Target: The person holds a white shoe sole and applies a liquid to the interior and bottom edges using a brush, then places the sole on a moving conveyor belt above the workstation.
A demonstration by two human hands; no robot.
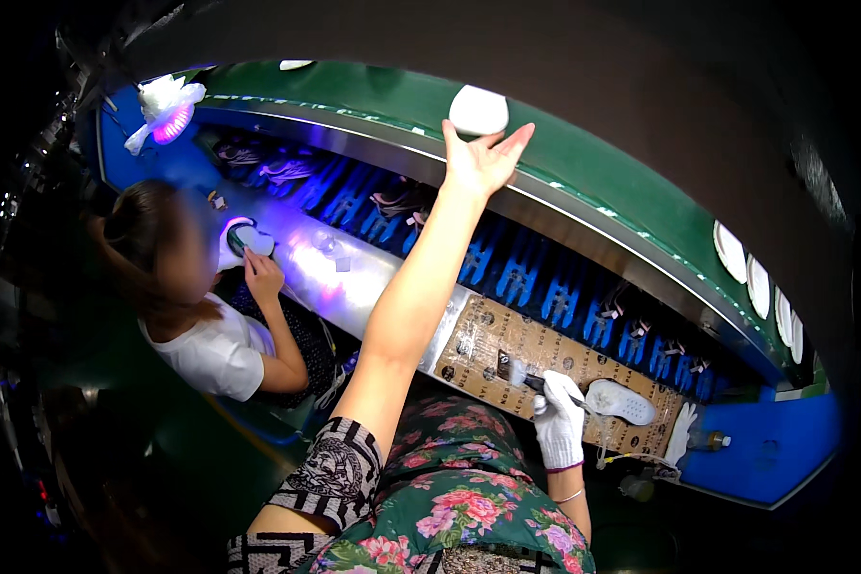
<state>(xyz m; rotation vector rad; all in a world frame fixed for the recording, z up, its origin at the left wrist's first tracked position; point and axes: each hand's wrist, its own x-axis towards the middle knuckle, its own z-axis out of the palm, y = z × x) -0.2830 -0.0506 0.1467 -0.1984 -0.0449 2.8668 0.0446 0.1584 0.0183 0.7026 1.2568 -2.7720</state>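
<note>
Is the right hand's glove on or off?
On: the white glove covers the right hand, its dark edge circling the wrist.

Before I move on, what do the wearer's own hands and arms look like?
The left hand is bare, its arm wearing a short, black-and-pale patterned sleeve with angular, maze-like bands. The right hand wears a white glove with a dark reddish-purple hem; a thin, pale bracelet circles that wrist.
</note>
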